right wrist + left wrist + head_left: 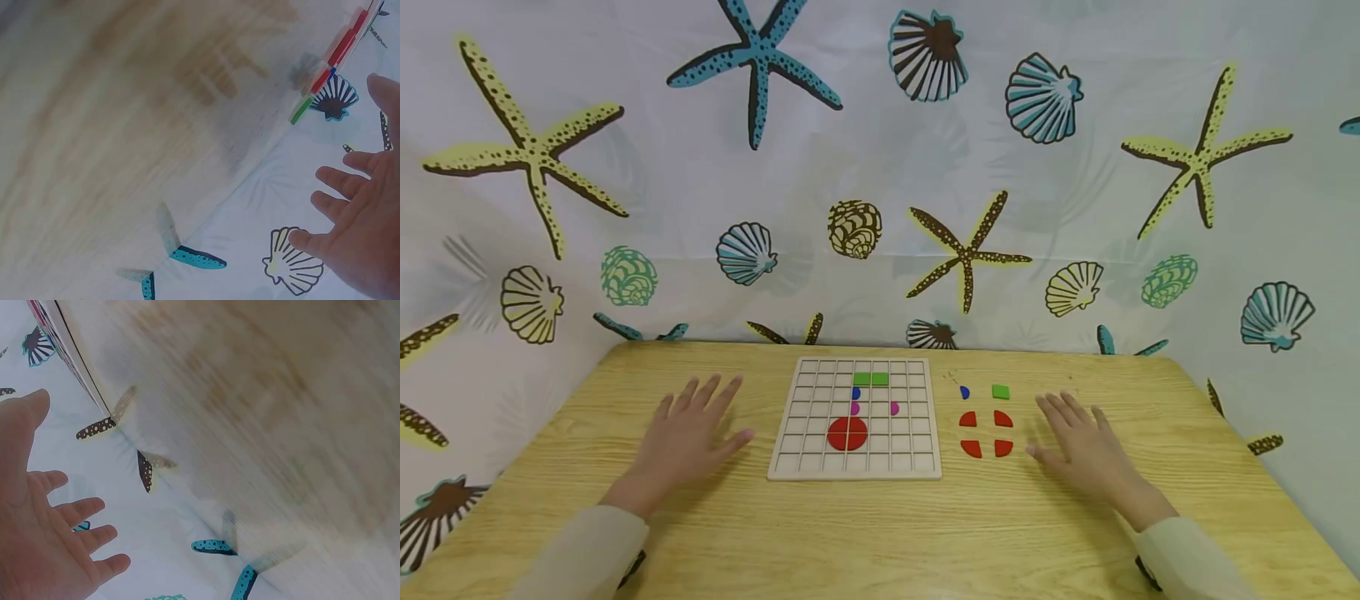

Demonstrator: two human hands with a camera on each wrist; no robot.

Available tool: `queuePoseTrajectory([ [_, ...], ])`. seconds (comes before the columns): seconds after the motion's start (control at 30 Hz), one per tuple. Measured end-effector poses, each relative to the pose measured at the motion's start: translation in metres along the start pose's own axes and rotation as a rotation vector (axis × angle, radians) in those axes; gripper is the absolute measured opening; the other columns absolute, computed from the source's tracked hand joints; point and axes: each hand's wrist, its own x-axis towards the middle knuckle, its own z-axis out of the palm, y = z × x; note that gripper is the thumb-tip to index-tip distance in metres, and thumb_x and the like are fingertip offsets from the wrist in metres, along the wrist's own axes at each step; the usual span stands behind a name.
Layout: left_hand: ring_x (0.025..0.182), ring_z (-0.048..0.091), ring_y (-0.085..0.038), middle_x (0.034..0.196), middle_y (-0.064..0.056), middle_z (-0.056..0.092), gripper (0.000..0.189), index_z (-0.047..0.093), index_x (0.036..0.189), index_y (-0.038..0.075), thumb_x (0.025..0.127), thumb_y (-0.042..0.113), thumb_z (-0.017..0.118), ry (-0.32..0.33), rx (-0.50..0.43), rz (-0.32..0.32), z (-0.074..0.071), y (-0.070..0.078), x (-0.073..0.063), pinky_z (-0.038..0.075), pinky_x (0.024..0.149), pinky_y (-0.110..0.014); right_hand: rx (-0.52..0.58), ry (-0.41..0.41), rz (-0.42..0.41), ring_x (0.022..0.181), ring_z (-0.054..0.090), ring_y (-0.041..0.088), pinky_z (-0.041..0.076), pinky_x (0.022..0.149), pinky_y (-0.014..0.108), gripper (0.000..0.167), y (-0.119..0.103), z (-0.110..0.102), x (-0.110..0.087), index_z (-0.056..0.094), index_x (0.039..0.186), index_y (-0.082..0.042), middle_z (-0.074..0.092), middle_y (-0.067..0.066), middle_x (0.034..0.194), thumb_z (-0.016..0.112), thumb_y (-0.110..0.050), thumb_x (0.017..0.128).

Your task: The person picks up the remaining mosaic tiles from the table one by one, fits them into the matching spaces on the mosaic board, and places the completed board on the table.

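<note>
A white grid board (778, 450) lies on the wooden table between the two hands. On it are two green squares (871, 379), a blue half-round piece (856, 393), two magenta half-round pieces (894, 408) and a red disc of quarter pieces (838, 434). Right of the board lie a loose blue piece (965, 392), a green square (1001, 392) and several red quarter pieces (1003, 419). My left hand (682, 437), fingers spread and holding nothing, is left of the board. Likewise spread and bare, my right hand (1086, 454) is just right of the loose red pieces.
The wooden table (850, 542) runs back to a pale curtain (880, 167) printed with starfish and shells, which also hangs along both sides. Small dark marks (951, 377) show on the table near the board's upper right corner.
</note>
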Motion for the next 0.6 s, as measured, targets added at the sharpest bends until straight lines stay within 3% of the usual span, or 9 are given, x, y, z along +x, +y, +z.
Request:
queuePoseTrajectory([
  [0.2,0.130,0.026,-0.047,0.143,-0.023,0.033,0.075,0.030,0.143,0.011,0.086,0.052,0.053,0.012,0.017,0.035,0.000,0.011,0.004,0.021,0.100,-0.065,-0.045,0.033,-0.045,0.132,0.032,0.036,0.020,0.104,0.061,0.065,-0.007,0.002,0.002,0.038,0.138,-0.006,0.041,0.016,0.140,0.055,-0.043,0.088],
  [0.6,0.123,0.041,-0.043,0.133,-0.020,0.047,0.069,0.040,0.138,0.010,0.084,0.049,0.058,0.020,0.055,0.091,0.007,0.026,0.007,0.031,0.097,-0.060,-0.106,0.064,-0.144,0.122,0.045,0.033,0.031,0.098,0.059,0.057,-0.014,0.008,0.006,0.051,0.129,-0.007,0.053,0.013,0.129,0.064,-0.038,0.083],
])
